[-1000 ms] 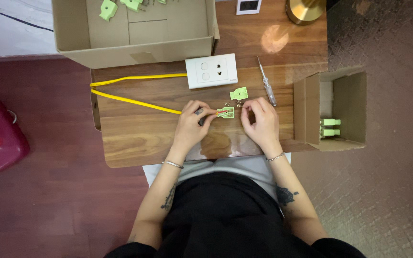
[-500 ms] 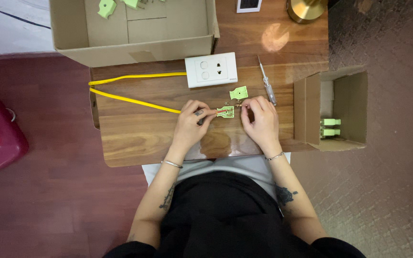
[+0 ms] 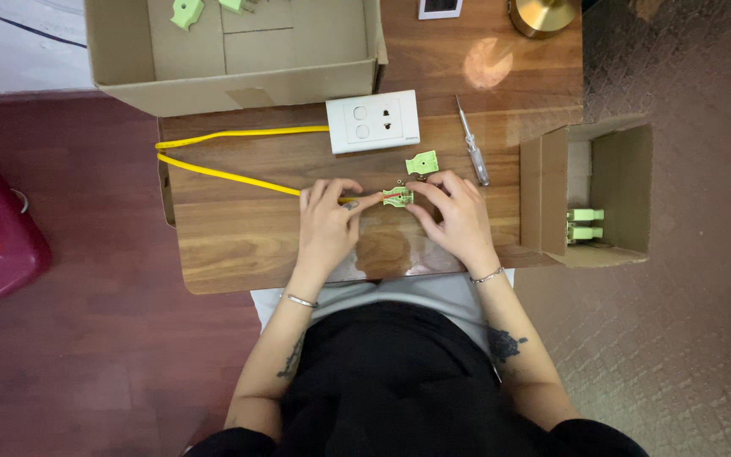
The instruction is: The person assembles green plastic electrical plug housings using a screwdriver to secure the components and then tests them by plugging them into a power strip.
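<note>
Left hand (image 3: 329, 222): closed on the end of a thin yellow sheathed cable (image 3: 230, 176), fingertips pinched where red cores are fed into the part.

Right hand (image 3: 457, 218): fingers curled around a small pale-green plastic plug half (image 3: 398, 197), which is steadied flat on the brown wooden table (image 3: 239, 245) at mid-edge, between both hands.

Handling, as judged: light, rigid, slippery; best held by its side edges. Cable springy.

Nearby: matching green cover piece (image 3: 421, 162); slim screwdriver (image 3: 471, 152); white wall socket plate (image 3: 373, 121); large open cardboard box (image 3: 230, 80); small cardboard box (image 3: 590, 195) with green parts inside.
</note>
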